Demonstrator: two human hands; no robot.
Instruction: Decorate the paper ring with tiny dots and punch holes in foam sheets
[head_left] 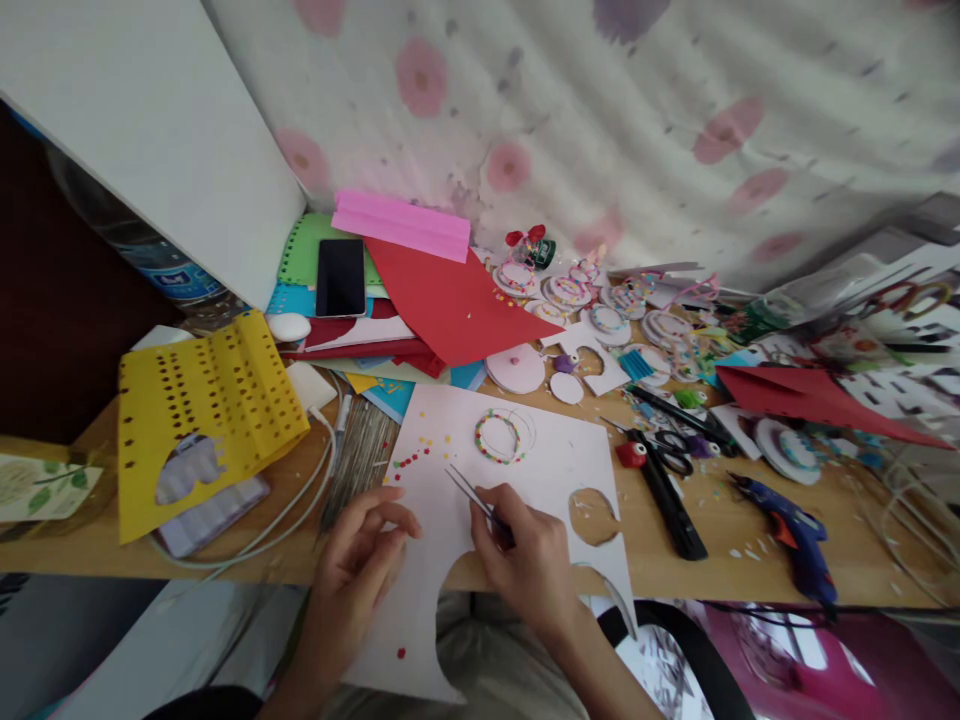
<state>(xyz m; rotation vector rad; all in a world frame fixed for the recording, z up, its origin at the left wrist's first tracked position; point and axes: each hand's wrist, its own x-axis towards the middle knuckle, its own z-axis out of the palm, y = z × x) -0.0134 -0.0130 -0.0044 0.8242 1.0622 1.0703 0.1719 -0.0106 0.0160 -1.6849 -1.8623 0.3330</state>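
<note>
My right hand (521, 540) grips a pair of metal tweezers (474, 494) over a white sheet of card (442, 520) with round cut-outs. The tips are slightly apart and point toward small yellow and red paper pieces (412, 457) scattered at the upper left of the sheet. I cannot make out anything between them. My left hand (367, 550) hovers at the sheet's left edge, its fingers loosely bent and apart, with nothing visible in them. Beyond the tweezers lies a thin wire ring (496, 437) dotted with green, red and yellow pieces. A single red piece (401, 653) rests near my lap.
On the right are a black utility knife (671, 500), scissors (670, 455) and a blue glue gun (791, 535). Decorated rings on white discs (607, 322) line the back. A punched yellow sheet (210, 420), a white cable (319, 480) and a phone (341, 278) are on the left.
</note>
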